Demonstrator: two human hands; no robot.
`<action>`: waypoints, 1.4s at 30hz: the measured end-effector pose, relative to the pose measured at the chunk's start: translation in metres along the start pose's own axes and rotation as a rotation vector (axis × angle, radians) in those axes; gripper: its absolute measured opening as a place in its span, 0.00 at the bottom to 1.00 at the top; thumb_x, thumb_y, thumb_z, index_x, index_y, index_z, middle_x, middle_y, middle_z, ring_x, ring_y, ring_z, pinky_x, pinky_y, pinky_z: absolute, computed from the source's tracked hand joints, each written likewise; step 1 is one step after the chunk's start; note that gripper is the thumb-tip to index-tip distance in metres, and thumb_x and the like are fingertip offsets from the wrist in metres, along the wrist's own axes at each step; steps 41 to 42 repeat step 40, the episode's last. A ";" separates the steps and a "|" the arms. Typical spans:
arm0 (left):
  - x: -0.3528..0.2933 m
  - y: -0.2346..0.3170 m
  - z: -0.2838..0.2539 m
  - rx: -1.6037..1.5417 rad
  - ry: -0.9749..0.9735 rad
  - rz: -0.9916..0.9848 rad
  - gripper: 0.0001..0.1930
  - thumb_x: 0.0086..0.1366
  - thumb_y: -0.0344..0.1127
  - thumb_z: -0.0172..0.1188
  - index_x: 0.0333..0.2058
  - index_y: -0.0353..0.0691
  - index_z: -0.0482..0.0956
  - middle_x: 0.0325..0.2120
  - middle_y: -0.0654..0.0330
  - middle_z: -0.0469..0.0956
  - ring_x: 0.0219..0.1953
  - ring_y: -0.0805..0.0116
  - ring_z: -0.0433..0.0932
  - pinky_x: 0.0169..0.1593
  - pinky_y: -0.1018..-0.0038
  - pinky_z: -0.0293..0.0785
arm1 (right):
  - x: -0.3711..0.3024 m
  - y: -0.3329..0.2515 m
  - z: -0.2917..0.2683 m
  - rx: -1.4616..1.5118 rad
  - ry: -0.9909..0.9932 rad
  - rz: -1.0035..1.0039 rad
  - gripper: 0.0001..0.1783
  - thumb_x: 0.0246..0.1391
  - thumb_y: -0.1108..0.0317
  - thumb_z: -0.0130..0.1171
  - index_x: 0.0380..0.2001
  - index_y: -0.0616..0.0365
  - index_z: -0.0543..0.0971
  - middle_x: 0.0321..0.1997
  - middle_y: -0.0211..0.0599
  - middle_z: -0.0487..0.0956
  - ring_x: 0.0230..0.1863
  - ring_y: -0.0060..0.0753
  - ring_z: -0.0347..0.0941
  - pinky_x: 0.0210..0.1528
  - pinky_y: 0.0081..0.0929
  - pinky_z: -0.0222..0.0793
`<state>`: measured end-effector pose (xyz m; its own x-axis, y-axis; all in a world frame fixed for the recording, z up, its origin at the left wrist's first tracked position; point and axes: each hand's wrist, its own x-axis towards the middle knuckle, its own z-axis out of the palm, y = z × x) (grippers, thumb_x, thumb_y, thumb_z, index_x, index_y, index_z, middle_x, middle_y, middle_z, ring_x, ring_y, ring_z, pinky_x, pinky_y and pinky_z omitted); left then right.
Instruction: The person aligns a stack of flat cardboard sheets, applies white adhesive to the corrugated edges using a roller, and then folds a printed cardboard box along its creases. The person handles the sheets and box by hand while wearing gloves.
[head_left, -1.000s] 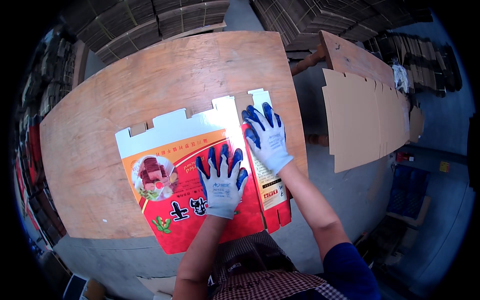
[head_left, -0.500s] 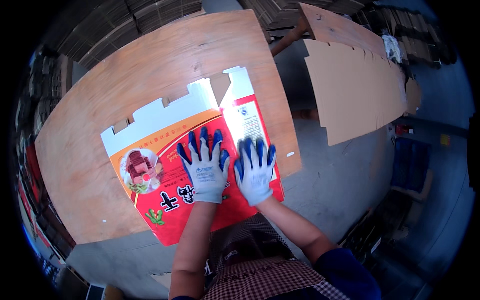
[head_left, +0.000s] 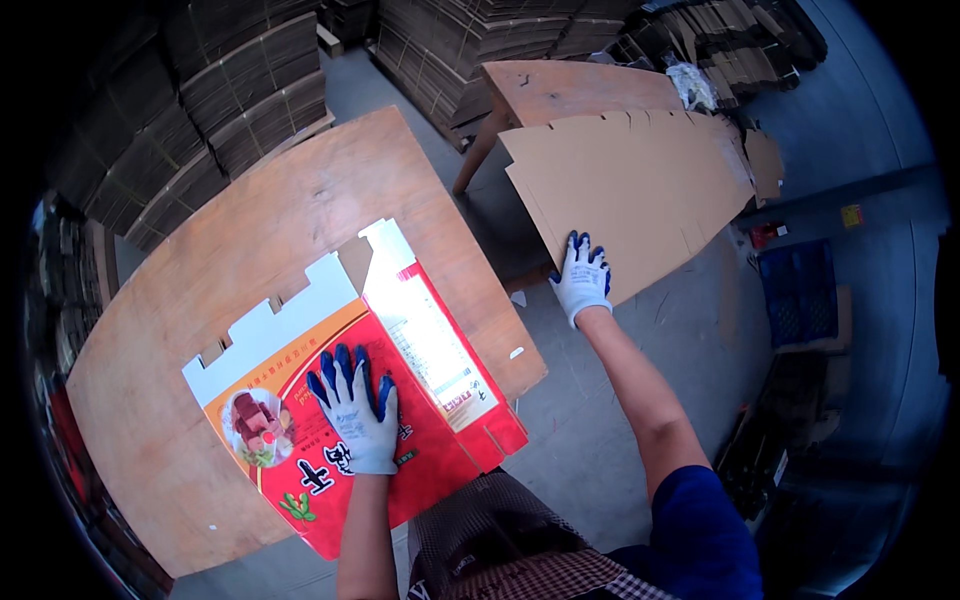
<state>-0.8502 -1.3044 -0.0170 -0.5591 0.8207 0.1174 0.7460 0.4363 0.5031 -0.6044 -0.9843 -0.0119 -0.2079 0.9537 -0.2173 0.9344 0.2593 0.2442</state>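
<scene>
A flattened printed carton (head_left: 425, 480), red and orange with white cut flaps along its far edge, lies on a wooden table (head_left: 180, 340). My left hand (head_left: 355, 410), in a white glove with blue fingertips, rests flat on its printed face with the fingers spread. My right hand (head_left: 583, 278), gloved alike, is out to the right at the near left edge of a large plain brown cardboard sheet (head_left: 630, 180). Its fingers are stretched over the sheet's surface. Whether the thumb is under the edge is hidden.
Beneath the brown sheet stands a second wooden table (head_left: 570, 85), with a gap of floor between the tables. Bundled cardboard stacks (head_left: 250, 90) rise behind. A blue plastic crate (head_left: 797, 292) stands at the right, and a white crumpled bag (head_left: 692, 88) lies at the far right.
My right hand has left the printed carton and moved right to the brown sheet. My left hand stays on the carton. The view has swung to the right.
</scene>
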 end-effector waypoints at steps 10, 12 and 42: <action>-0.082 -0.081 -0.053 0.144 0.073 0.028 0.25 0.60 0.40 0.64 0.57 0.47 0.78 0.65 0.48 0.68 0.69 0.42 0.60 0.73 0.44 0.47 | -0.099 0.042 -0.186 0.188 0.518 -0.387 0.30 0.58 0.67 0.57 0.64 0.59 0.70 0.52 0.55 0.80 0.49 0.56 0.79 0.47 0.51 0.76; -0.087 -0.087 -0.064 0.155 0.055 -0.003 0.25 0.61 0.44 0.65 0.56 0.47 0.79 0.63 0.47 0.69 0.67 0.41 0.62 0.72 0.44 0.49 | -0.160 0.042 -0.265 0.464 0.325 -0.137 0.25 0.65 0.65 0.55 0.64 0.55 0.72 0.50 0.57 0.81 0.49 0.57 0.80 0.53 0.42 0.75; -0.014 -0.034 -0.057 -0.048 0.036 0.082 0.29 0.61 0.42 0.65 0.62 0.47 0.74 0.66 0.45 0.64 0.70 0.41 0.59 0.73 0.43 0.47 | -0.234 -0.110 0.020 1.251 -0.323 -0.282 0.35 0.63 0.69 0.58 0.72 0.50 0.62 0.71 0.42 0.69 0.70 0.37 0.66 0.69 0.30 0.60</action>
